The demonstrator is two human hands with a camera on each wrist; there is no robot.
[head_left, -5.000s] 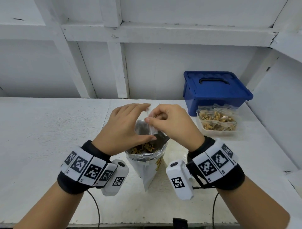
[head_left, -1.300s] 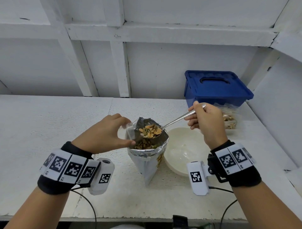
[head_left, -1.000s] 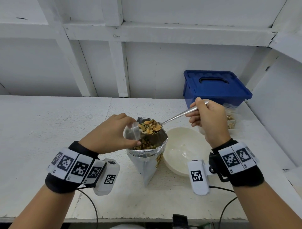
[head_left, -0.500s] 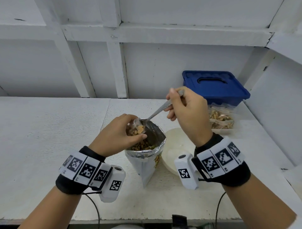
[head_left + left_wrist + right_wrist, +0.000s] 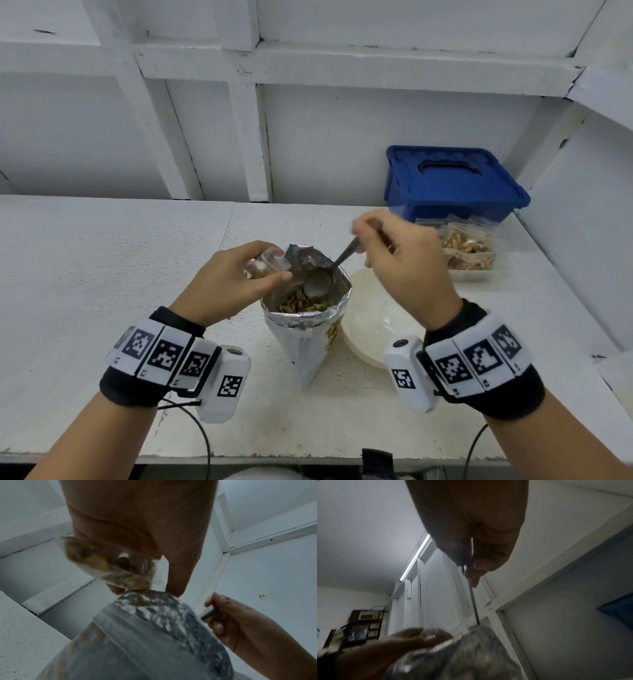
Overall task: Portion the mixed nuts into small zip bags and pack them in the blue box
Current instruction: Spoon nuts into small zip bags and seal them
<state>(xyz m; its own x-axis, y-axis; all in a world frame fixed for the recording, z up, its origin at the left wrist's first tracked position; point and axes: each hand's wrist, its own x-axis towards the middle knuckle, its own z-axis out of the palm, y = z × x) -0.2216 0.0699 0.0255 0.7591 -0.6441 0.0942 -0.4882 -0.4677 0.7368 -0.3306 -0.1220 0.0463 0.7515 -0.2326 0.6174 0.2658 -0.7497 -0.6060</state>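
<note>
On the white-painted worktop [image 5: 102,274], against the back wall at the right, the blue plastic box with a handled lid [image 5: 452,185] stood closed, so by my reading the packing step had not begun. Just in front of it sat a clear shallow tray [image 5: 476,272] holding at least two filled clear zip bags of nuts [image 5: 466,245]; the exact count could not be told, but those portions looked done and waiting to go in the box.

Nearer the person, a round cream bowl [image 5: 373,329] lay just right of the upright silver foil pouch of mixed nuts [image 5: 308,329], whose open top showed plenty of nuts left to portion.

The right hand [image 5: 404,270] was clenched round the handle of a metal spoon [image 5: 325,277], whose bowl sat inside the pouch mouth and looked empty or nearly so. The left hand [image 5: 233,284] pinched a small clear zip bag [image 5: 263,263] between thumb and fingers, held beside and just above the pouch rim; the left wrist view showed some nuts [image 5: 109,566] already in it, though blurred.

I judged this bag only partly filled: more scoops, sealing, further bags perhaps, then opening the box and packing everything remained.
</note>
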